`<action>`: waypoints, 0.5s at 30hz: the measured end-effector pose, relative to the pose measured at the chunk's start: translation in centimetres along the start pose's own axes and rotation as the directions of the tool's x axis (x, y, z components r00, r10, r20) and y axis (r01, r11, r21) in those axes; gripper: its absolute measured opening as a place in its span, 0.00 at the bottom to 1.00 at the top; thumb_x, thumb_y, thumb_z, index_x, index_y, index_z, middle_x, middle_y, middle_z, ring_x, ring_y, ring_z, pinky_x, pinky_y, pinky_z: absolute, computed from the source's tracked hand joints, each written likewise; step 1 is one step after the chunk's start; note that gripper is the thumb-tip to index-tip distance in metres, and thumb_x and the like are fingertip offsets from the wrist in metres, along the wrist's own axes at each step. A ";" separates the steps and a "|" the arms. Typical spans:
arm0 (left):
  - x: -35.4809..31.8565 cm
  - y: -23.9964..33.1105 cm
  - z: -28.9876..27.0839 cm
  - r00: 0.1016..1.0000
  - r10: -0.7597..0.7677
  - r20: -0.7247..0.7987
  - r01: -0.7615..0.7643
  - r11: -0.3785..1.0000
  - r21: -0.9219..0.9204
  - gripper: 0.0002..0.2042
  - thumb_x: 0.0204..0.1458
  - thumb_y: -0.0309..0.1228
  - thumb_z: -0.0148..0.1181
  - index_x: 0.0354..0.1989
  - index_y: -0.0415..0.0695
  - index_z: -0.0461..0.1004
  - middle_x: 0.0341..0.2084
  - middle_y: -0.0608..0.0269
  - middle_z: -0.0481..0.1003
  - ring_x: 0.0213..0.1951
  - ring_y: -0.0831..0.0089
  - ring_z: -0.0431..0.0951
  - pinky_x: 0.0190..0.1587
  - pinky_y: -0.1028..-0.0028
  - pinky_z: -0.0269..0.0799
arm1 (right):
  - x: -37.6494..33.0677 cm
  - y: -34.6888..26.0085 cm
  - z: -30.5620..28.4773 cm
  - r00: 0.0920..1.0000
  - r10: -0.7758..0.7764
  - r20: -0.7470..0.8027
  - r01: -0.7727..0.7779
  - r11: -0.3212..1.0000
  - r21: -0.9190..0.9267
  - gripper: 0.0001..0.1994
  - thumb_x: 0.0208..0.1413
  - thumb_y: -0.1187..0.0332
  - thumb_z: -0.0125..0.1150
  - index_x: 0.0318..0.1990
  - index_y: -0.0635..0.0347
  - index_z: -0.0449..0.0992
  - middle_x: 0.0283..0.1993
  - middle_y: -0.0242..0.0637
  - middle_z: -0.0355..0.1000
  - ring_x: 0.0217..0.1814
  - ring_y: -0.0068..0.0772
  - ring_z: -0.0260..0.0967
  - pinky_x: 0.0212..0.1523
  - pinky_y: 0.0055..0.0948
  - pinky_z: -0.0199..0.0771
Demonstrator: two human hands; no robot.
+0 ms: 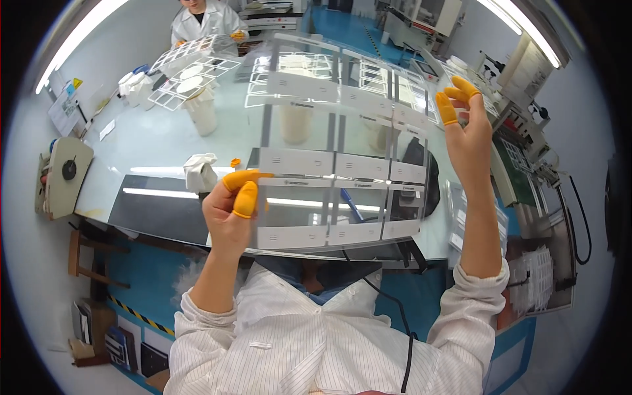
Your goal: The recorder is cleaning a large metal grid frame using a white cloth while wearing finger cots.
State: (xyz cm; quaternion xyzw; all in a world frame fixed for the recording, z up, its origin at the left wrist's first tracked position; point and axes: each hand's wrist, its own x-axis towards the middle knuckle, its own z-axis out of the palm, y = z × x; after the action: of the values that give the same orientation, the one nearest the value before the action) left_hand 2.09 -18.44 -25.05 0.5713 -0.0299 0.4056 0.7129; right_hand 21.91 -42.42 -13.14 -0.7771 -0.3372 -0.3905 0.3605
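I hold up a large clear plastic sheet with rows of white rectangular labels on it, tilted over the glossy table. My left hand, wearing orange finger cots, pinches the sheet's lower left edge. My right hand, also with orange finger cots, is raised at the sheet's upper right edge, thumb and forefinger together on its corner. Both sleeves are white with thin stripes.
A crumpled white cloth and a small orange finger cot lie on the table. White cylinders carry framed sheets at the back. Another person in a white coat works opposite. Racks and trays crowd the right side.
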 end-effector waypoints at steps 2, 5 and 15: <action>-0.5 0.6 1.2 1.000 0.020 -0.012 -0.018 0.991 0.131 0.09 0.50 0.24 0.55 0.39 0.35 0.71 0.22 0.71 0.70 0.22 0.89 0.67 0.25 0.89 0.63 | -0.2 -4.4 0.2 0.977 -0.158 0.143 0.141 0.982 0.126 0.13 0.50 0.67 0.57 0.43 0.60 0.71 0.39 0.37 0.71 0.38 0.29 0.66 0.41 0.25 0.63; -0.8 1.0 3.7 0.991 0.132 0.009 -0.128 0.937 0.325 0.07 0.46 0.19 0.56 0.34 0.33 0.73 0.21 0.70 0.71 0.22 0.87 0.68 0.23 0.87 0.62 | -0.2 -9.3 1.4 0.898 -0.424 0.117 0.390 0.891 0.232 0.13 0.44 0.70 0.61 0.39 0.62 0.72 0.37 0.38 0.70 0.37 0.33 0.65 0.37 0.27 0.65; -2.6 3.1 6.2 0.863 0.457 0.217 -0.499 0.699 0.512 0.14 0.33 0.17 0.63 0.33 0.34 0.72 0.15 0.69 0.65 0.12 0.84 0.54 0.16 0.84 0.47 | 0.7 -14.1 1.0 0.897 -0.370 0.243 0.388 0.921 -0.033 0.11 0.37 0.70 0.64 0.22 0.60 0.64 0.22 0.36 0.64 0.30 0.34 0.63 0.27 0.30 0.63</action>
State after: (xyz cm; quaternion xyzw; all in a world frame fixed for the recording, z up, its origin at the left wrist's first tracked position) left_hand 1.04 -25.01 -21.74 0.7389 -0.0848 0.5461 0.3855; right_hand 11.26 -34.16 -8.78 -0.7505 -0.5058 -0.3730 0.2042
